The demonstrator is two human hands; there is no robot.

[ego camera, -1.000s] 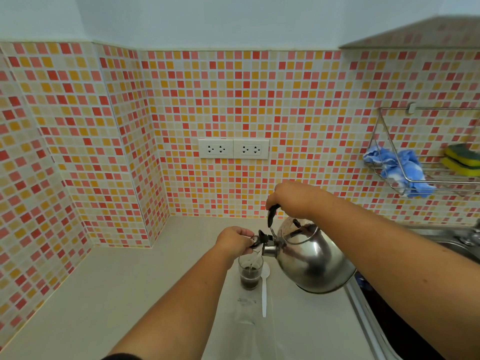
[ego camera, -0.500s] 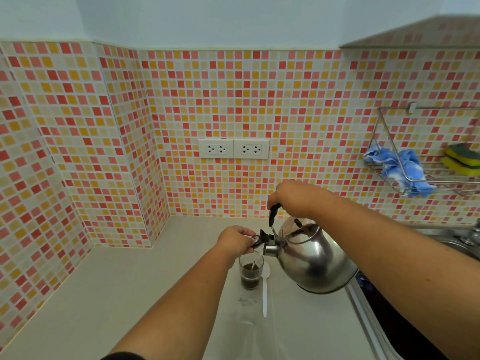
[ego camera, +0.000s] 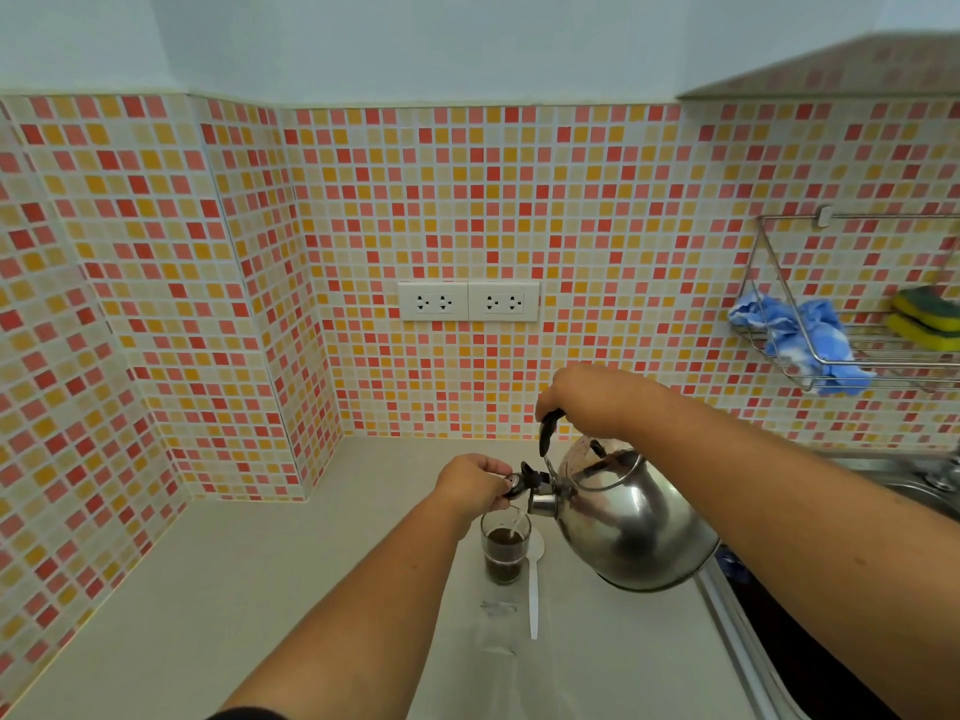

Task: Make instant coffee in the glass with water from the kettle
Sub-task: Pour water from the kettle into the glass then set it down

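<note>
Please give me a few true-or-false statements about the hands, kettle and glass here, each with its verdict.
1. The right hand holds the shiny steel kettle by its black handle, tilted toward the glass. True.
2. The small clear glass is empty. False: dark liquid fills much of it.
3. The left hand grips the glass. False: it holds the black spout cap open.
4. A white plastic spoon lies beside the glass on the pale counter. True.

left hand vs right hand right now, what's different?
The left hand sits low, pinching the spout cap open; the right hand is higher, gripping the black handle. The left steadies the spout over the glass; the right carries the tilted kettle. Both hold the kettle.
</note>
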